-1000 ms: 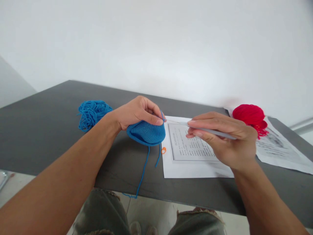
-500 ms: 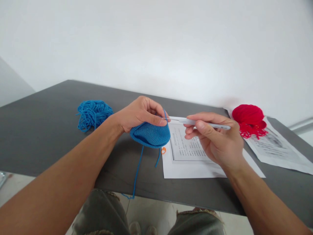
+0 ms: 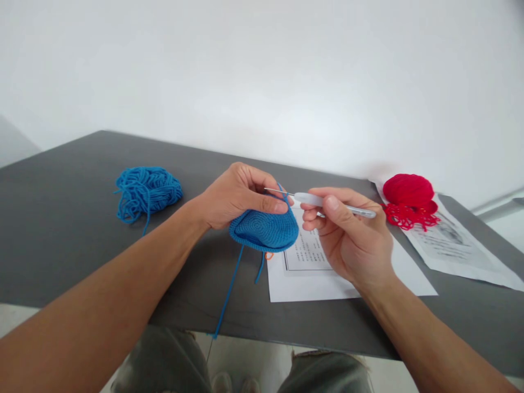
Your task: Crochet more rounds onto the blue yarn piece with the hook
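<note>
My left hand (image 3: 239, 195) is closed on a round blue crocheted piece (image 3: 265, 230), pinching its upper edge above the dark table (image 3: 73, 245). My right hand (image 3: 347, 240) grips a pale crochet hook (image 3: 327, 203) like a pen; its metal tip reaches the blue yarn at my left fingertips. A blue strand (image 3: 229, 289) hangs from the piece down over the table's front edge. A small orange ring (image 3: 268, 255) peeks out under the piece.
A loose heap of blue yarn (image 3: 145, 191) lies at the left of the table. A printed sheet (image 3: 303, 273) lies under my hands, another sheet (image 3: 454, 245) at the right with a red yarn ball (image 3: 408, 192) on it. A white wall stands behind.
My right hand has moved left, bringing the hook's tip into the yarn at my left fingers. The blue piece has shifted slightly right and lower over the sheet.
</note>
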A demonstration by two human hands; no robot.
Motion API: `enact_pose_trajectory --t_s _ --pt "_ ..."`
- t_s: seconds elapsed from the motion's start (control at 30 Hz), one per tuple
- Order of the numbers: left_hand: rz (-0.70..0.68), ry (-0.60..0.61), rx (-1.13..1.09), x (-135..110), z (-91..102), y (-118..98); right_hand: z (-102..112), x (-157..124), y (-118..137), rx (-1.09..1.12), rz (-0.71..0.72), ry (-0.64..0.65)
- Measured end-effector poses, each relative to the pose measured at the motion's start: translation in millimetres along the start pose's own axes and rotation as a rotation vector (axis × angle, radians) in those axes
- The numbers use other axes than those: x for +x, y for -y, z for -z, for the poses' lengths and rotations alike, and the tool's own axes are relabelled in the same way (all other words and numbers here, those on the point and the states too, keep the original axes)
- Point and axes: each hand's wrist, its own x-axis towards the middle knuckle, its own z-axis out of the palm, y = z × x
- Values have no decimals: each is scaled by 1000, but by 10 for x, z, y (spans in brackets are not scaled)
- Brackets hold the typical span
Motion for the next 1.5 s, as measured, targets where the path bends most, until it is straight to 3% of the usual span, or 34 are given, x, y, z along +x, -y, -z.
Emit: enact_pose_trajectory --t_s 0.33,0.8,1.0,1.33,1.5 --pt "-117 -33 217 1 -27 -7 30 3 33 -165 52 -37" --pt "-353 -65 752 17 -43 84 92 42 -4 -316 107 -166" --pt "-348 -96 747 -36 -108 76 84 47 -5 -298 117 -167" --pt "-417 51 827 -49 -124 89 76 53 -25 -281 199 -148" --pt "-380 111 789 -79 -134 58 82 48 -8 -319 206 -153"
